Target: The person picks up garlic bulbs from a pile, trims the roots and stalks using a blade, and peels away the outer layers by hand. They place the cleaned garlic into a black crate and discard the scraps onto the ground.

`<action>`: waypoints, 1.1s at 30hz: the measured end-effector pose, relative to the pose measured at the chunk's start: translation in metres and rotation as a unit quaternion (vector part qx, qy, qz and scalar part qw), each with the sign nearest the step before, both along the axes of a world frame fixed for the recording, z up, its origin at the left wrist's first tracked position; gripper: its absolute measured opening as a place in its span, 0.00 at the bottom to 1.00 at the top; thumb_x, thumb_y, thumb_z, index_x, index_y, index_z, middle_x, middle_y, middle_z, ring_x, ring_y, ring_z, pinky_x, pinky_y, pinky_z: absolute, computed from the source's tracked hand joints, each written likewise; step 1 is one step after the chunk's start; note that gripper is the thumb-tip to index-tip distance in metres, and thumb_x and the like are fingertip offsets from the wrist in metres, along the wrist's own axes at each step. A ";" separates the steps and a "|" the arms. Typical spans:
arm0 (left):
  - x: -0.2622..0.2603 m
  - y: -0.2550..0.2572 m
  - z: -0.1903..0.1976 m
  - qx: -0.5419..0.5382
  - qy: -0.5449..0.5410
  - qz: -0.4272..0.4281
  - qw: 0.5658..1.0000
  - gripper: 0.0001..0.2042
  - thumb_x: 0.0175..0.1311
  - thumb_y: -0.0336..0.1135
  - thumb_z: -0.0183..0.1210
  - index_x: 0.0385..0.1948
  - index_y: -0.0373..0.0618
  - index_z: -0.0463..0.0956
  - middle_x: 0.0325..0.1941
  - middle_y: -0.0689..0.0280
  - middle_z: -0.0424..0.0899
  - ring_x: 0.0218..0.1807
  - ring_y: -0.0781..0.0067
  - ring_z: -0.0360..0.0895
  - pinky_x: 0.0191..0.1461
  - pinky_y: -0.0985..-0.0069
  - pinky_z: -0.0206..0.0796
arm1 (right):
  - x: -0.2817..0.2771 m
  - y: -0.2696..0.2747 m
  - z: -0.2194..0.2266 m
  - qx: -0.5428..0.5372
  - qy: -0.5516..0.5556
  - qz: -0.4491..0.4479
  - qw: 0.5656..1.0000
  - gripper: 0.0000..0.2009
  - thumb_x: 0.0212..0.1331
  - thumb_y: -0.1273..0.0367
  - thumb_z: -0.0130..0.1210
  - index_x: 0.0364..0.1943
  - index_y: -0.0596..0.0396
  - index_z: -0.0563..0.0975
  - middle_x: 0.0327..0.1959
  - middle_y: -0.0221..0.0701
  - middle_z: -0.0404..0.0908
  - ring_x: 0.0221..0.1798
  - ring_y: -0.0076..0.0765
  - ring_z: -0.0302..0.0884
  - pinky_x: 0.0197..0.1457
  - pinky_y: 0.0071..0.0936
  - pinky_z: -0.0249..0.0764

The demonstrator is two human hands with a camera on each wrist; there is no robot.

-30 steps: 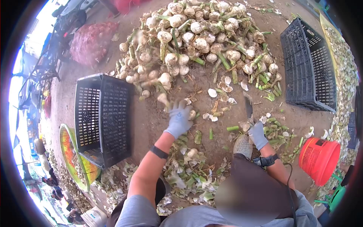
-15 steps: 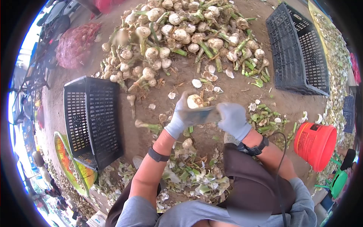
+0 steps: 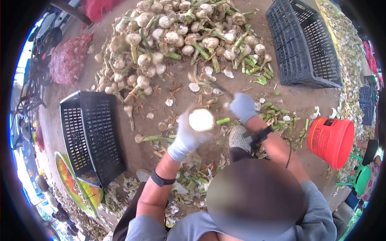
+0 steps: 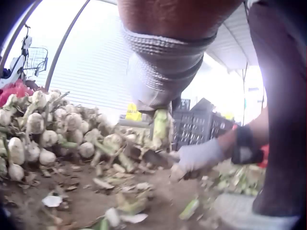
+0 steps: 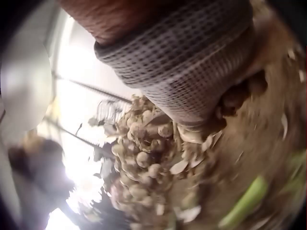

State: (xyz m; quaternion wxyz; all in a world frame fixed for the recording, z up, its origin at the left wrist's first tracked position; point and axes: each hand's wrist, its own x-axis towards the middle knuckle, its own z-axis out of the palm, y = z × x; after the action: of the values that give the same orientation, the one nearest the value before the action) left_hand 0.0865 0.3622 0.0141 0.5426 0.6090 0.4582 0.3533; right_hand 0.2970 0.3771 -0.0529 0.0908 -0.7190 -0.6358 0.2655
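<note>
My gloved left hand [image 3: 185,136] grips a garlic bulb [image 3: 201,120] whose bright white round face points up. Below that hand, a thick pale-green stem [image 4: 161,128] sticks out in the left wrist view. My gloved right hand [image 3: 243,107] holds a knife by its handle, off to the right of the bulb. Its dark blade [image 4: 158,158] points away from the right hand, blurred in the head view. A large heap of garlic [image 3: 173,38] with stems lies ahead of both hands. A cut green stem [image 3: 223,120] shows between the hands.
Black plastic crates stand at left [image 3: 94,136] and at right [image 3: 297,48]. A red bucket [image 3: 331,140] sits at the right, near a green stool [image 3: 362,178]. Peels and leaf scraps [image 3: 185,182] cover the ground by the feet. A pink net sack [image 3: 70,58] lies at the far left.
My left hand picked up the garlic bulb from the ground. Both hands met with the knife across it; now the right hand has drawn away rightward with the knife. The camera view has shifted.
</note>
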 end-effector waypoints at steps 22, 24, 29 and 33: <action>-0.046 -0.046 -0.121 0.002 0.542 0.142 0.828 0.31 0.46 0.41 0.68 0.55 0.49 0.67 0.49 0.50 0.75 0.48 0.50 0.76 0.50 0.57 0.69 | 0.012 -0.050 -0.006 -0.041 0.296 -0.100 0.949 0.14 0.55 0.65 0.63 0.36 0.66 0.81 0.22 0.28 0.79 0.25 0.19 0.70 0.29 0.26 0.69; -0.051 -0.036 -0.128 -0.072 0.219 0.282 0.931 0.22 0.49 0.35 0.63 0.48 0.42 0.72 0.35 0.57 0.79 0.33 0.64 0.78 0.36 0.68 0.72 | 0.010 -0.048 0.003 -0.049 0.300 -0.060 0.951 0.16 0.54 0.64 0.64 0.37 0.66 0.81 0.23 0.28 0.79 0.25 0.21 0.72 0.29 0.27 0.69; -0.042 -0.014 -0.069 -0.296 -0.152 0.216 0.918 0.10 0.54 0.27 0.57 0.38 0.36 0.71 0.29 0.64 0.79 0.24 0.79 0.73 0.26 0.80 0.66 | -0.002 -0.045 0.027 0.006 0.355 0.017 0.935 0.15 0.51 0.61 0.66 0.35 0.59 0.81 0.23 0.32 0.79 0.23 0.25 0.73 0.28 0.29 0.70; -0.012 -0.028 0.022 -0.278 -0.275 0.014 0.920 0.13 0.49 0.32 0.61 0.36 0.39 0.72 0.29 0.69 0.76 0.30 0.81 0.75 0.32 0.83 0.68 | 0.013 -0.044 -0.009 0.072 0.238 0.120 0.961 0.15 0.48 0.58 0.67 0.34 0.54 0.81 0.25 0.36 0.80 0.23 0.37 0.75 0.28 0.33 0.69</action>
State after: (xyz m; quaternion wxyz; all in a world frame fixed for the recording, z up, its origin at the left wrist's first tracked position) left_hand 0.0749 0.3343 0.0366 0.7899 0.3055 0.3790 0.3729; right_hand 0.3096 0.3327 -0.0618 0.2591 -0.5450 -0.6947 0.3915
